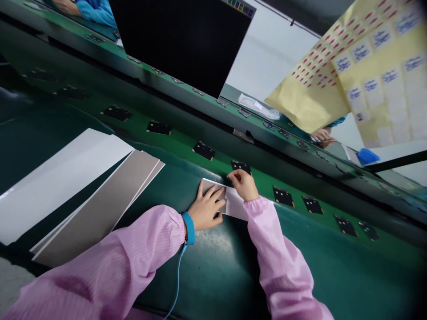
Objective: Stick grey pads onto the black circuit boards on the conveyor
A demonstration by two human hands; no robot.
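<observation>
My left hand (pixel 206 210) lies flat, fingers spread, on a strip of white and grey sheet (pixel 236 207) at the edge of the green bench. A blue band with a cord circles that wrist. Above the strip's far edge, my right hand (pixel 245 184) is closed in a pinch; whatever is between its fingertips is too small to make out. Just beyond those fingertips sits a black circuit board (pixel 241 166) on the green belt, partly covered by the hand. Grey strips (pixel 96 211) and a white strip (pixel 63 180) rest to my left.
Several black boards (pixel 204 150) line the belt (pixel 182 144). A dark monitor (pixel 183 40) stands behind it. Yellow sticker sheets (pixel 312 89) hang at upper right. Other people's hands (pixel 323 137) show across the line, near a blue object (pixel 367 156).
</observation>
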